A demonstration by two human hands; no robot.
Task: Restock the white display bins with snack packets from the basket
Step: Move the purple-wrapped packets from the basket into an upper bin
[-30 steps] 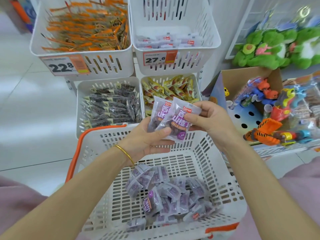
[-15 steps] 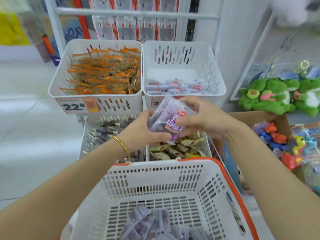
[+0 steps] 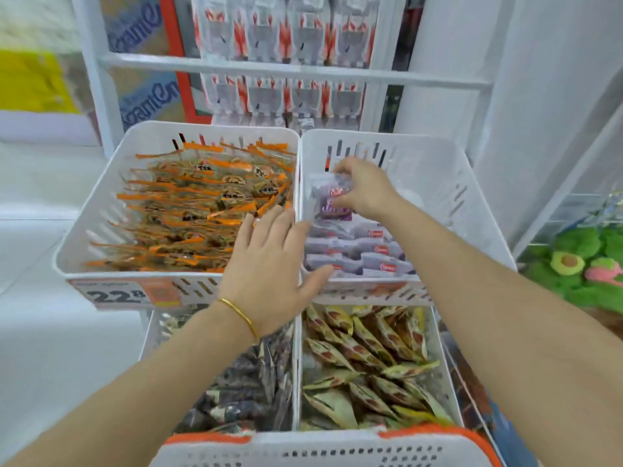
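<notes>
Right hand [image 3: 365,193] pinches purple snack packets [image 3: 328,200] inside the upper right bin [image 3: 438,170]. Left hand [image 3: 269,267], fingers spread and empty, is over that bin's left rim.

Shop aisle, pale and evenly lit.
A glossy white floor [image 3: 40,348] spreads at left; a white rack frame [image 3: 269,70] crosses in front of rows of red-and-white hanging packs [image 3: 286,38]; a white wall [image 3: 539,112] rises at right, with green plush toys [image 3: 593,241] low beside it.
</notes>
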